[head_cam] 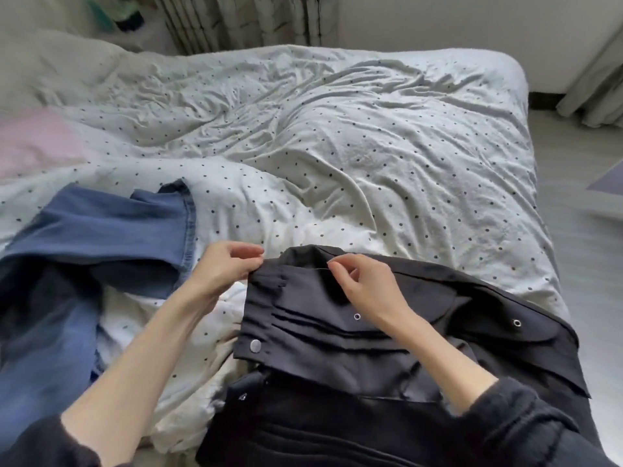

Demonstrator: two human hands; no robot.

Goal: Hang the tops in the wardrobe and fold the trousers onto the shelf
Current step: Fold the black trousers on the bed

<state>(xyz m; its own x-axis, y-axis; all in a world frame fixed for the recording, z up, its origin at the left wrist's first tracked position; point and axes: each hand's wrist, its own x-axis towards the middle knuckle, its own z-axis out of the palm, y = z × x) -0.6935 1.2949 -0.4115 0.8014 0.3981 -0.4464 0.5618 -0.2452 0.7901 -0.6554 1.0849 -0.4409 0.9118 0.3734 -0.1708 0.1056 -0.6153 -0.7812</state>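
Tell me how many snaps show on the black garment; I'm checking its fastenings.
3: a silver snap at the near left corner, one beside the right wrist, one on the right flap. Folds may hide more.
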